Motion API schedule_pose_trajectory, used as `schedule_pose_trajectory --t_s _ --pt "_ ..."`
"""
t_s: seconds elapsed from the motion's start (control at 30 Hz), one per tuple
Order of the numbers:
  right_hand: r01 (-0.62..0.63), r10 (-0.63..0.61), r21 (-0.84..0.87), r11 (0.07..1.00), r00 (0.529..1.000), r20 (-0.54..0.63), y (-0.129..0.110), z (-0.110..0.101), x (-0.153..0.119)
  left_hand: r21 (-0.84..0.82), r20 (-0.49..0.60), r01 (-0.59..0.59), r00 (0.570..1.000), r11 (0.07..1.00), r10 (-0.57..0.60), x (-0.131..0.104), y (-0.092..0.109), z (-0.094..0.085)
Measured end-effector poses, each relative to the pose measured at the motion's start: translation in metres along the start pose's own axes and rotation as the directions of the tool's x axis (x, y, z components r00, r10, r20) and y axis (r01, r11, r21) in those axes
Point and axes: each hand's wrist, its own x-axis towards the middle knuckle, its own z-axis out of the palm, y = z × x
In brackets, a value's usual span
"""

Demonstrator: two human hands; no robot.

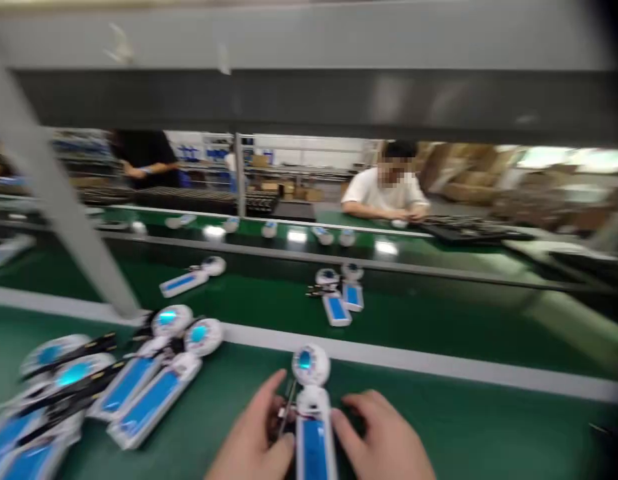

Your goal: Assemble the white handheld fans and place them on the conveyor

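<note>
A white device (pixel 316 427) with a round head and a blue strip along its body lies upright in view at the bottom centre, between my hands. My left hand (pixel 256 433) is at its left side, the thumb against the body and the fingers curled round that edge, where thin dark wires show. My right hand (pixel 383 437) is at the other side, its thumb tip touching the device's edge and its bent forefinger apart from the thumb, with nothing seen between them. The picture is blurred by motion.
Several similar devices (pixel 156 393) lie piled at left. More devices (pixel 336 308) are on the green belt (pixel 259 300) beyond a pale rail (pixel 413 360). A slanted grey post (pixel 73 180) rises at left. Across the line sits a person (pixel 383 190) in a white shirt.
</note>
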Motion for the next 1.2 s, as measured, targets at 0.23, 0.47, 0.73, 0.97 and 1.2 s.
schedule_pose_trajectory --t_s 0.23,0.47,0.73,0.97,1.2 --pt "-0.057 0.05 0.171 0.984 0.998 0.045 -0.019 0.006 0.0 0.116 0.029 -0.14 0.99 0.983 0.138 -0.003 -0.005 0.002" --pt "-0.01 0.002 0.279 0.96 1.0 0.03 -0.019 0.009 0.005 0.047 0.049 -0.119 0.992 0.992 0.117 -0.002 0.009 0.011" --pt "0.159 -0.168 0.317 0.935 0.986 0.0 -0.024 0.008 -0.003 0.126 0.049 -0.202 0.979 0.971 0.197 -0.001 0.031 0.008" --pt "0.15 -0.169 0.181 0.972 0.981 0.093 -0.034 0.009 -0.015 0.184 0.041 -0.303 0.953 0.935 0.301 -0.003 0.021 0.009" --pt "0.032 -0.046 0.181 0.983 0.996 0.073 -0.035 0.012 -0.02 0.23 0.079 -0.409 0.912 0.883 0.402 -0.005 0.013 0.01"
